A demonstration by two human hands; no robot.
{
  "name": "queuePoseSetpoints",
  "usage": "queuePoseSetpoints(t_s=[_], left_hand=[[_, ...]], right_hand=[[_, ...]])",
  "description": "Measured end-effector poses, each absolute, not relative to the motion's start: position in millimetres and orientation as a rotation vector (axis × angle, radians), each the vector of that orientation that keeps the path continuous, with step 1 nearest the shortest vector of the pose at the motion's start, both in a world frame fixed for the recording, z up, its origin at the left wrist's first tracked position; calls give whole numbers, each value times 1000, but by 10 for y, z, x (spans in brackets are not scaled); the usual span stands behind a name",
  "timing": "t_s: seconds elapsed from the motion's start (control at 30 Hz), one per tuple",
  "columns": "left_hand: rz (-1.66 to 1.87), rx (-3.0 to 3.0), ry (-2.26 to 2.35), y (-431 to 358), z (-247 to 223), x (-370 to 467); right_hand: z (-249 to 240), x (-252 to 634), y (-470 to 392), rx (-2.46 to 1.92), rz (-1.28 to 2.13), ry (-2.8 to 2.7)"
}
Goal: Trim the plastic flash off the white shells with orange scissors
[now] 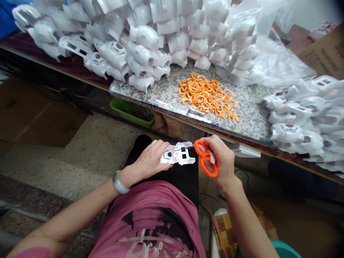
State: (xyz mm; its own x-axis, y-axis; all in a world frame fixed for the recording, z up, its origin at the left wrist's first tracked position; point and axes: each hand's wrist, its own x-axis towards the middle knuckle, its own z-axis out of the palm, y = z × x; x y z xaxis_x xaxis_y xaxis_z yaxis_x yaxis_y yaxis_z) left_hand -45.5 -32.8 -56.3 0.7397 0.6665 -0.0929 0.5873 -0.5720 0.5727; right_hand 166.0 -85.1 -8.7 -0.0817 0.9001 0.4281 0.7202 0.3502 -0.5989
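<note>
My left hand (152, 160) grips the rounded end of a white molded plastic shell (185, 153) with rectangular cutouts, held over my lap. In my right hand (221, 157) is a pair of scissors (207, 168) with orange handles. Their blades point left and meet the far edge of the shell; whether they are apart or closed is too small to tell. Beyond my hands, a heap of small orange curved plastic pieces (201, 93) lies on the speckled stone slab (163, 91).
Stacked white shells (142, 39) crowd the back of the bench, and another pile (298, 111) stands at the right. Clear plastic bags (274, 64) and a cardboard box (325, 53) are behind. A green bin (131, 113) sits below the bench; a woven stool (228, 229) stands at lower right.
</note>
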Motion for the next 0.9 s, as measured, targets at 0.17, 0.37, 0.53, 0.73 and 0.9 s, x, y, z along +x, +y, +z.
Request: queuePoseSetpoints(t_s=[0.17,0.37,0.53,0.73,0.9], left_hand=[[153,2344,933,-349,-558,-480],[158,2366,910,-357,-587,-492],[159,2365,899,-354,-595,-483],[204,2345,889,-342,-559,-468],[179,2317,912,-336,-587,-486]], right_hand=[[-138,1638,-837,-1419,286,-1887],[-178,1651,-854,-1415,297,-1940],[-213,1588,-832,-1403,223,-2089],[-355,1461,-751,-1391,176,-2227],[-455,1435,-720,-1386,220,-2235]])
